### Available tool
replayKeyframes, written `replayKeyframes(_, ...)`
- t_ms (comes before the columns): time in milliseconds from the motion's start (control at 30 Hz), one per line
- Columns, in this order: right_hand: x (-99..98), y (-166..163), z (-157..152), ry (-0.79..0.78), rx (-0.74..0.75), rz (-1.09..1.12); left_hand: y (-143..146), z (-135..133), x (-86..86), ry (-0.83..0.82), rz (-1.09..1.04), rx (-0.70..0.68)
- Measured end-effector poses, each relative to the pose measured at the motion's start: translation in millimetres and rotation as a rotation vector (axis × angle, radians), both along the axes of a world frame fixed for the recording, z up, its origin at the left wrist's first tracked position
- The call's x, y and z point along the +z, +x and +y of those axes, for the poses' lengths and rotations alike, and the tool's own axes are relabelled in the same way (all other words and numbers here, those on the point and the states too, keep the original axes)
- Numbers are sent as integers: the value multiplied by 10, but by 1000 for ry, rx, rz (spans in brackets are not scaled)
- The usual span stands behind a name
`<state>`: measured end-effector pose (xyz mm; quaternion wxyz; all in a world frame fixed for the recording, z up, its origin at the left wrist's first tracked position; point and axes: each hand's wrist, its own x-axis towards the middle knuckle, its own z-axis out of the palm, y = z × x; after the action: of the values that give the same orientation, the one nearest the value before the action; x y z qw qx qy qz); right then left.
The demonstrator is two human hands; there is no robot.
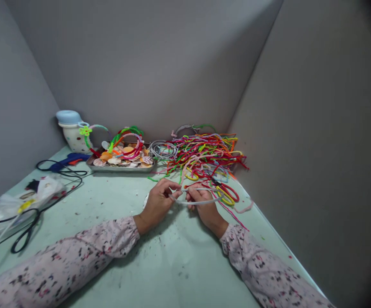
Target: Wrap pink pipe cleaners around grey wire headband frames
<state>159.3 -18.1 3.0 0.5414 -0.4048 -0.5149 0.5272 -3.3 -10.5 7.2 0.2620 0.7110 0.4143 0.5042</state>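
Observation:
A thin, pale grey-white hoop point(188, 202) is held in the air between my two hands, above the table. My left hand point(158, 199) is closed in a pinch on its left side. My right hand point(207, 210) also has its fingers closed on the hoop, and the curve passes over the back of that hand. The fingertips of both hands almost meet at the hoop's far side. Just beyond my right hand are scissors with yellow handles point(225, 197) and a red loop point(233, 191). Whether something small is also between my fingertips is hidden.
A metal tray point(121, 169) of shells and colourful hoops stands at the back, beside grey hoops point(162, 149) and a heap of pipe cleaners point(201, 149). To the left are a lidded cup point(76, 137), a blue glue gun point(65, 162), black cables point(37, 218) and a plastic bag point(47, 188).

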Motion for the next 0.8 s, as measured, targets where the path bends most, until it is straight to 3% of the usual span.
replayKeyframes(800,-51,6,13,74,-16,-20,-9,12,4,-1,0,-34)
